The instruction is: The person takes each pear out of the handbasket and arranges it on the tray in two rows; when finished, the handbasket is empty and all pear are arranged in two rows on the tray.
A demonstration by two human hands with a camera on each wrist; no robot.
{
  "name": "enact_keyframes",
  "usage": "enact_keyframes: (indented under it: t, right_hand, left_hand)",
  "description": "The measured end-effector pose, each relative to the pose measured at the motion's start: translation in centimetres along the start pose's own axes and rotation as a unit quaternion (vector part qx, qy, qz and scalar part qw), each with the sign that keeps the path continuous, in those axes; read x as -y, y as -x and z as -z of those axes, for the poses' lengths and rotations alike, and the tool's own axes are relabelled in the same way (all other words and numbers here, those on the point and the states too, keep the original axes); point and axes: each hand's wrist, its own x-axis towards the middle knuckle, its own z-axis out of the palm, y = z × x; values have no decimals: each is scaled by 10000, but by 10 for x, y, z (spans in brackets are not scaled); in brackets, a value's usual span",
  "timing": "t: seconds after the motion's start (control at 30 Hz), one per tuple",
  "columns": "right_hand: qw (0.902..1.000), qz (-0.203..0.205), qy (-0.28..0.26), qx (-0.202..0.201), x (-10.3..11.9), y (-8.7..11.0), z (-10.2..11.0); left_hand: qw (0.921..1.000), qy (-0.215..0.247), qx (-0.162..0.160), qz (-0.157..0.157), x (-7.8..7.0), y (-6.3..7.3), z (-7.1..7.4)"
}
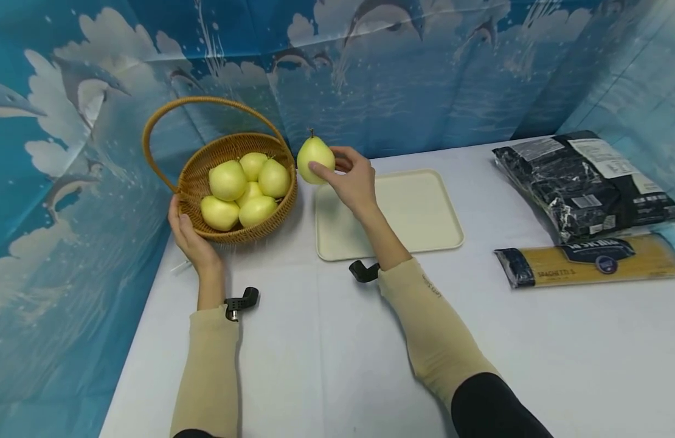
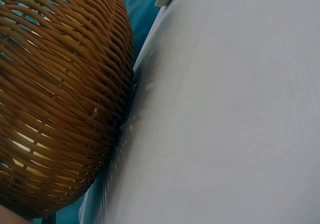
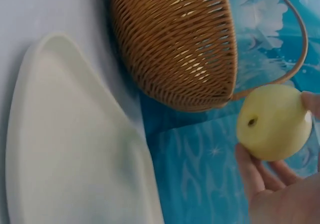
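A yellow-green pear (image 1: 314, 159) is pinched between the thumb and fingers of my right hand (image 1: 355, 179). It is held up just right of the wicker basket (image 1: 277, 228), stem upward, above the tray's back left corner. In the right wrist view the pear (image 3: 275, 126) shows its blossom end. Several more pears (image 1: 228, 180) lie inside the basket, which tips toward me. My left hand (image 1: 197, 246) holds the basket's left side near the foot of the handle; its fingers are partly hidden. The left wrist view shows mostly the basket's woven wall (image 2: 60, 94).
A cream rectangular tray (image 1: 419, 213) lies on the white table (image 1: 283, 340), right of the basket. Farther right are a black plastic package (image 1: 595, 182) and a spaghetti pack (image 1: 595, 261). A blue dolphin-printed cloth (image 1: 370, 91) hangs behind and at the left.
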Motion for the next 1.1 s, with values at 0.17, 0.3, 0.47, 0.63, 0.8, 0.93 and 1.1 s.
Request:
enact_keyframes:
  t: [0.17, 0.3, 0.47, 0.63, 0.8, 0.93, 1.1]
  right_hand:
    - [9919, -1090, 631, -169, -16, -4, -1]
    - [9829, -1494, 1077, -78, -28, -6, -4]
    - [9764, -1612, 1438, 11, -37, -7, -8]
    - [9721, -1650, 1670, 37, -41, -5, -10]
    - [9720, -1509, 1800, 45, -44, -6, -7]
    - [9760, -1450, 1625, 58, -45, -5, -4]
    - [9790, -1458, 1422, 116, -45, -3, -2]
  left_hand:
    - [10000, 18, -9, -54, 0, -3, 3]
    - [9999, 139, -13, -82, -3, -2, 4]
    - [9999, 107, 28, -74, -14, 0, 1]
    - [10000, -12, -3, -65, -4, -4, 2]
    - [10000, -69, 11, -38, 1, -6, 2]
    - [10000, -65, 41, -4, -6, -2, 0]
    - [9999, -64, 136, 55, -24, 7, -5]
